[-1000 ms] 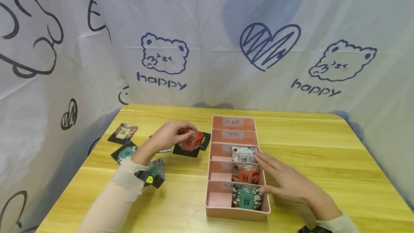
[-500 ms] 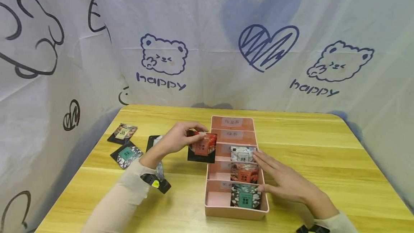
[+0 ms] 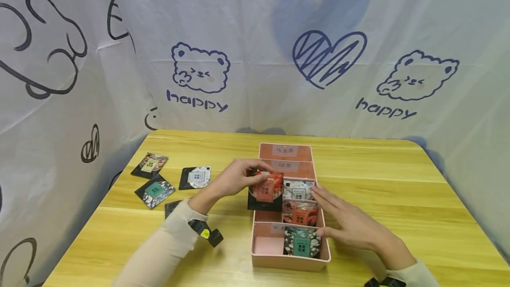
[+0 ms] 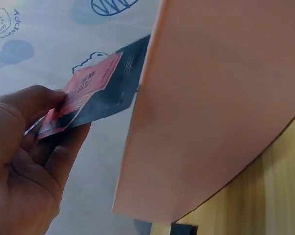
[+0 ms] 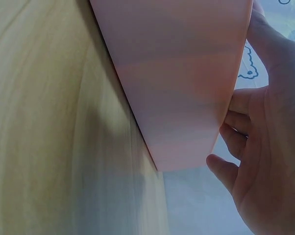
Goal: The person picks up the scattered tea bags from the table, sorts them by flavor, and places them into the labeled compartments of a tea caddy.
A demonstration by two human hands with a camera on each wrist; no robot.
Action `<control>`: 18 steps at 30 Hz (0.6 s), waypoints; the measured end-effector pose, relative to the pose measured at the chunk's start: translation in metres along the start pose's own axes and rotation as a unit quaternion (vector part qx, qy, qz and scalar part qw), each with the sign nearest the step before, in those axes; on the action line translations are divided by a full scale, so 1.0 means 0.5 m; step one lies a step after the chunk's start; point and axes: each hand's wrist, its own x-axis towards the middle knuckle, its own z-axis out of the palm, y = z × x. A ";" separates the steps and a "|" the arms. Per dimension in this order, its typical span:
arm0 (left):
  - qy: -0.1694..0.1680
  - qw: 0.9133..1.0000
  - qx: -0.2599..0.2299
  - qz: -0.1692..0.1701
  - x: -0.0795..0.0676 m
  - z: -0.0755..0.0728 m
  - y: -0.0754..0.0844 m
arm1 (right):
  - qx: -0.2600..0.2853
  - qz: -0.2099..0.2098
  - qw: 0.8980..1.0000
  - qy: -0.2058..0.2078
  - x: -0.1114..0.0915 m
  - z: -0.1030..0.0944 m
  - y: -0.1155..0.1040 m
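My left hand [image 3: 234, 179] pinches a red-and-black tea sachet [image 3: 264, 193] by its upper edge, thumb on the printed front. The sachet hangs over the left side of a pink divided box [image 3: 284, 261]; in the left wrist view its black end reaches the box's rim. My right hand [image 3: 354, 224] rests along the box's right rim, fingers extended, as the right wrist view also shows. Inside the box stand a white sachet [image 3: 299, 189], a red sachet [image 3: 300, 213] and a green sachet [image 3: 302, 242], each in its own compartment, toward the right.
On the wooden table [image 3: 398, 180], left of the box, lie a yellow-labelled sachet [image 3: 149, 164], a green-labelled sachet [image 3: 155, 191] and a white-labelled sachet [image 3: 196, 177]. Another dark sachet [image 3: 171, 207] is partly hidden by the left sleeve. Paper labels mark the box's compartments. A printed cloth [image 3: 263, 96] hangs behind.
My left hand has carried the red-and-black sachet rightward from the table to over the box's left side. The right hand stays on the rim.
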 end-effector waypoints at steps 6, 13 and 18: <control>0.014 1.000 0.008 -0.010 0.009 0.021 -0.003 | 0.002 0.003 1.000 -0.001 0.001 0.001 0.000; 0.031 0.999 0.027 -0.017 0.013 0.046 -0.004 | 0.002 0.000 1.000 0.002 0.001 0.001 0.001; 0.028 0.997 0.071 -0.008 0.012 0.060 -0.007 | -0.002 -0.002 1.000 0.003 0.002 0.000 0.001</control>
